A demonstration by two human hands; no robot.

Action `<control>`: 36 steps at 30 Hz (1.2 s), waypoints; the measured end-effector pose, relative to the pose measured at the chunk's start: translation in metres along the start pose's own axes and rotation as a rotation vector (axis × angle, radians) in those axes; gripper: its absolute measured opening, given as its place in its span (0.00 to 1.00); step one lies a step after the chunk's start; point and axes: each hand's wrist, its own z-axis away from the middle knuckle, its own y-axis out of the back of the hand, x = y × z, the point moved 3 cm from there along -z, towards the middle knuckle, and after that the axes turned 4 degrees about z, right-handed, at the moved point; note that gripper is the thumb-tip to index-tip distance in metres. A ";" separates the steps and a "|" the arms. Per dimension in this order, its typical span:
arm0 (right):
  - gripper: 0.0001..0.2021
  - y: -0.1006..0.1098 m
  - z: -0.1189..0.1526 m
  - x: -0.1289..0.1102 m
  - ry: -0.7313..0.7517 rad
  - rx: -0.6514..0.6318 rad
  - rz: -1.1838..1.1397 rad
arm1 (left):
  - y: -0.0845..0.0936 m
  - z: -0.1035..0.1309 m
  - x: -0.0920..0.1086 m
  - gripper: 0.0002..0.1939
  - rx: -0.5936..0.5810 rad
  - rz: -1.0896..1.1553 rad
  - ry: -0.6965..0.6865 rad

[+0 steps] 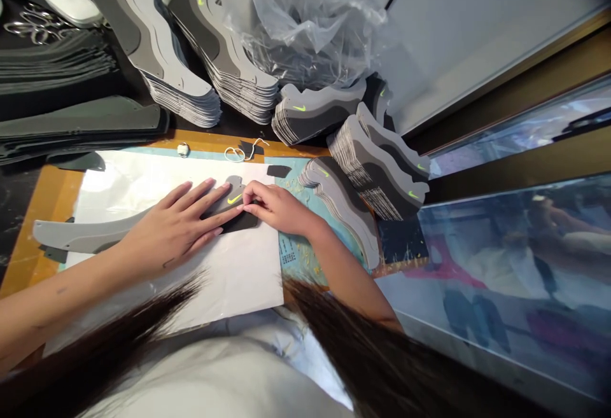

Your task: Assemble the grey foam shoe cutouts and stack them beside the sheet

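Note:
A grey layered shoe upper piece [102, 230] with a yellow-green swoosh lies lengthwise on a white sheet [229, 275]. Flat across its middle rests my left hand [184, 224], fingers stretched out and slightly spread, pointing toward the swoosh end. At that end my right hand [270, 205] has thumb and forefinger pinched together at the edge of the piece, just beside the swoosh. Whatever is between those fingertips is too small to make out. The left fingertips nearly meet the right hand. A darker part of the piece [245, 219] shows beneath the fingers.
Finished-looking stacks of similar upper pieces [181, 97] [243, 87] line the back, with more stacks [315, 112] [377, 170] on the right. Dark pieces [81, 128] pile at left near scissors [35, 27]. A plastic bag [305, 23] stands behind; white string [233, 154] lies ahead.

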 end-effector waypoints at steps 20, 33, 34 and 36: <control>0.03 -0.001 -0.003 0.004 0.049 -0.004 0.239 | 0.001 0.000 0.002 0.27 -0.023 0.011 0.005; 0.05 -0.006 -0.004 0.007 0.041 -0.018 0.356 | -0.001 0.000 0.000 0.32 -0.017 0.056 0.008; 0.05 -0.007 -0.004 0.007 0.048 -0.017 0.369 | -0.001 0.000 0.000 0.32 -0.017 0.063 0.012; 0.06 -0.008 -0.005 0.006 0.060 -0.012 0.416 | -0.001 0.000 0.000 0.32 -0.014 0.069 0.019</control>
